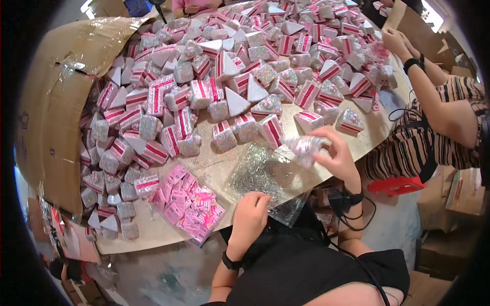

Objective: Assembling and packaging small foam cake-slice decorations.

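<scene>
My right hand (337, 159) is closed on a toy cake slice (305, 148), which is smeared by motion and shiny. It is held just over the table, beside a pile of clear plastic bags (260, 171). My left hand (251, 218) is at the table's near edge with its fingers curled together, next to those bags; whatever its fingertips pinch, if anything, is hidden. To its left lies a clear bag of pink printed cards (191, 204). Several toy cake slices with white, pink and speckled sides, among them one slice (271, 130), stand just beyond the bags.
A large heap of cake slices (237, 102) covers the far and left parts of the pale table (214, 171). An opened cardboard box (56, 117) borders it on the left. At right, a co-worker in a striped top has hands (398, 43) at the heap. A cable hangs by my right wrist.
</scene>
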`<control>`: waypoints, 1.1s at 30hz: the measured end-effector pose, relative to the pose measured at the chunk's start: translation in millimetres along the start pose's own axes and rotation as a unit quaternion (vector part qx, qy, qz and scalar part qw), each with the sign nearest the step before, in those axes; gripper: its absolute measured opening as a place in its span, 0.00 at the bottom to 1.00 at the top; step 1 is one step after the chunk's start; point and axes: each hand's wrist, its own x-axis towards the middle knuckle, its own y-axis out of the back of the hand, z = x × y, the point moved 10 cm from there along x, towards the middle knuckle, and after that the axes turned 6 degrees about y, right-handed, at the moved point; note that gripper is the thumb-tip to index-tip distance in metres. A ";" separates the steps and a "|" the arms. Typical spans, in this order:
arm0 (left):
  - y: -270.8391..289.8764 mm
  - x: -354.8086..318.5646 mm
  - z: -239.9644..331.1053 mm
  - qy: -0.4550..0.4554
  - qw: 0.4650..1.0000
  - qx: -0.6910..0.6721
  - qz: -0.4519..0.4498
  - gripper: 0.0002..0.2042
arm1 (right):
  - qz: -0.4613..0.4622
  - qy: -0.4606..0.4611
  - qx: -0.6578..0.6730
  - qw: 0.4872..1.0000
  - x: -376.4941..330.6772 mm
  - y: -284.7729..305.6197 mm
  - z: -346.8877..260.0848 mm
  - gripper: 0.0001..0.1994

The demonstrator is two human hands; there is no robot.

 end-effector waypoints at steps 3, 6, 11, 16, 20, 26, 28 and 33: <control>7.2 -6.1 -15.1 0.024 0.998 0.023 0.057 0.13 | -0.216 -0.014 0.088 0.972 -14.5 -55.8 -5.0 0.22; 15.9 -9.4 -24.2 0.046 0.995 -0.005 0.090 0.13 | -0.346 -0.102 0.131 0.923 -38.0 -104.6 15.7 0.21; 39.6 -7.0 -22.6 0.058 0.991 -0.030 0.118 0.13 | -0.327 -0.035 -0.039 0.943 -33.6 -115.3 22.0 0.16; 91.5 -13.3 -32.6 0.154 0.972 0.089 0.153 0.15 | -0.224 0.050 -0.130 0.965 1.5 -111.9 17.4 0.15; 112.0 -32.6 -74.6 0.258 0.932 0.245 0.075 0.23 | -0.247 0.134 -0.225 0.933 2.4 -139.7 11.8 0.14; 114.9 -54.5 -95.2 0.296 0.926 0.232 0.036 0.23 | -0.262 0.086 -0.195 0.941 8.7 -143.1 24.8 0.07; 120.1 -57.6 -93.8 0.293 0.928 0.213 0.083 0.20 | -0.236 0.077 -0.186 0.951 8.0 -134.9 15.6 0.05; 134.0 -63.6 -86.8 0.247 0.927 0.198 0.201 0.15 | -0.159 0.120 -0.212 0.957 0.0 -113.2 -28.3 0.07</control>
